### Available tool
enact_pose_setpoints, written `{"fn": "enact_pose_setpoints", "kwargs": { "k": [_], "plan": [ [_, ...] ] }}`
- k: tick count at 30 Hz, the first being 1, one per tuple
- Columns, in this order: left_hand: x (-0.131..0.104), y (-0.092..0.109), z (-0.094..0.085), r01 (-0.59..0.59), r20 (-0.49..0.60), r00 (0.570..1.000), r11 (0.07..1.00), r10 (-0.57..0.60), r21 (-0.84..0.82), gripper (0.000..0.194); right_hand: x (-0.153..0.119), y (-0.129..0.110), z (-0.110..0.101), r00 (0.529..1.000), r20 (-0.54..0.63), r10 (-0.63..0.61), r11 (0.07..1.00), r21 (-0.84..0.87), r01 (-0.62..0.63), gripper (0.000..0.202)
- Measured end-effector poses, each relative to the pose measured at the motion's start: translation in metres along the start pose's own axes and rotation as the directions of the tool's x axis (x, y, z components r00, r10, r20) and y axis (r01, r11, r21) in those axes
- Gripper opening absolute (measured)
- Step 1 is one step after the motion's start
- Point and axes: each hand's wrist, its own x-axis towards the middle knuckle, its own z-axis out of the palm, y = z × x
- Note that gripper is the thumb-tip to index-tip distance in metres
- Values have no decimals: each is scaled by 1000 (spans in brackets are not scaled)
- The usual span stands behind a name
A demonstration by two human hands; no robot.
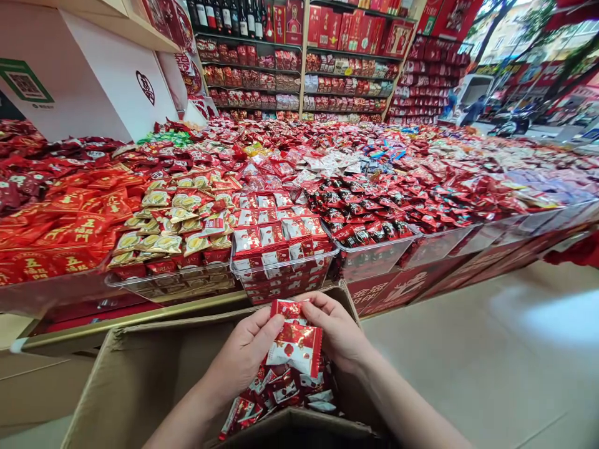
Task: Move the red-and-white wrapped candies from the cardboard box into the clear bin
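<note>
Above an open cardboard box (154, 368), both of my hands hold small red-and-white candy packets (294, 349). My left hand (246, 349) is closed on them from the left, its thumb lying over the upper packet. From the other side my right hand (337, 330) pinches the upper packet's right end between thumb and fingers. Beneath the hands, more loose packets of the same look (285, 390) lie in the box. Just beyond the box stands a clear bin (281, 265) with matching packets stacked in rows.
Bins of other wrapped sweets flank it: gold-and-red packets (180, 206), red packets (70, 231) and black-and-red packets (360, 212). Behind them rise shelves (302, 81) with bags, boxes and bottles. A white pillar (112, 75) stands at left; tiled floor (468, 349) lies to the right.
</note>
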Motion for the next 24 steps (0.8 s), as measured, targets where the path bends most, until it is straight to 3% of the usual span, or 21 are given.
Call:
{"fn": "enact_pose_setpoints", "kwargs": {
  "k": [3,6,10,13,15,17,20,22,24],
  "plan": [
    [1,-2,-4,-14,-20,1000,993,17,114,15,0,0,0,1000,-1,-8,1000,-10,8,22],
    [3,-5,-9,-38,-101,993,964,66,264,27,0,1,-1,997,-54,-50,998,-40,47,22],
    [2,-5,-14,-71,-150,974,856,170,512,30,-1,5,-4,986,-101,-129,973,-205,107,22],
    [0,-4,-15,-71,-156,966,789,207,610,30,-1,6,-7,984,-103,-142,934,-343,99,25],
    [-1,-5,-15,-55,-173,963,781,205,622,30,0,6,-12,986,-98,-137,913,-399,88,26],
    [-2,-7,-15,-10,-215,964,830,156,558,32,0,5,-18,982,-105,-155,889,-449,92,27],
    [-3,-10,-15,41,-294,951,907,93,420,33,-2,0,-26,954,-117,-275,764,-630,143,27],
    [-3,-10,-13,27,-340,930,900,136,435,32,-5,-3,-26,923,-90,-374,631,-754,183,26],
    [-2,-8,-8,6,-370,906,864,208,503,32,-8,-3,-21,933,-51,-356,608,-771,190,27]
  ]
}}
